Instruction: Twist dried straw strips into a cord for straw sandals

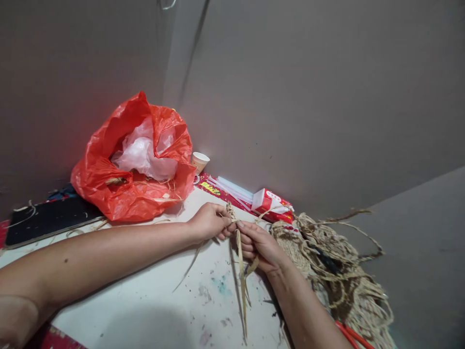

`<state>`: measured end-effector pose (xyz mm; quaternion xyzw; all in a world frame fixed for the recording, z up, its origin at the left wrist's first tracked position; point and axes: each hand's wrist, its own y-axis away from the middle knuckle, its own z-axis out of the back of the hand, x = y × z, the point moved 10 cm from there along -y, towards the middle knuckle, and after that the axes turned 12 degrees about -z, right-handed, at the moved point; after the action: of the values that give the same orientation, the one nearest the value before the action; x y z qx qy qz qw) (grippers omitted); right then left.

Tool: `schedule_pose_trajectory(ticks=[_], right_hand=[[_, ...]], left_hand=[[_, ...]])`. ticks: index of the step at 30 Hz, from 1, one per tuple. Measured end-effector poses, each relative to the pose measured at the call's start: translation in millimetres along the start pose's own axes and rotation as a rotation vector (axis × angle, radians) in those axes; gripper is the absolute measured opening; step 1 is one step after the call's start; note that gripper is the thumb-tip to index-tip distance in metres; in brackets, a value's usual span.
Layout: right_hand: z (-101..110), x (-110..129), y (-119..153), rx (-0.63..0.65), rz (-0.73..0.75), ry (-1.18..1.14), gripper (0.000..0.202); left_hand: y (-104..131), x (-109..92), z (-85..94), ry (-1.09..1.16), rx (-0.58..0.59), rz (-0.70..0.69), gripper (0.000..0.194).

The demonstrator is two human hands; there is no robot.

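My left hand [211, 222] and my right hand [259, 243] meet above the white table. Both are closed on a braid of dry plant fibre [230, 210], its plaited top showing just above the fingers. Loose flat strands [241, 286] hang down from between my hands toward the table. One thin strand slants off to the lower left, beneath my left hand. The exact spot where the fingertips pinch is partly hidden by the fingers.
An open red plastic bag [134, 203] with white plastic inside stands at the back left, beside a paper cup [200, 161]. Behind my hands lie pale plastic strips [234, 188] and a red-and-white tissue pack [272, 203]. Coiled braided rope [348, 271] heaps at right, near red handles [352, 335].
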<state>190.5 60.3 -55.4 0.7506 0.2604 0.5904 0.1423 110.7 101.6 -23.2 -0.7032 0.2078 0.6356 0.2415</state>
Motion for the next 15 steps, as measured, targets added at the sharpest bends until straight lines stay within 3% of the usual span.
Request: schedule_pose_trajectory(ticks=[3,9,15], right_hand=[[0,0,0,0.0,-0.001,0.004,0.026],[2,-1,3,0.001,-0.029,0.037,0.024],[-3,-2,4,-0.012,-0.04,0.087,0.027]], left_hand=[[0,4,5.1,-0.017,-0.045,0.045,0.007],[-6,2,18.4,-0.085,-0.119,-0.001,0.009],[-10,-1,8.2,-0.075,0.0,-0.065,0.004]])
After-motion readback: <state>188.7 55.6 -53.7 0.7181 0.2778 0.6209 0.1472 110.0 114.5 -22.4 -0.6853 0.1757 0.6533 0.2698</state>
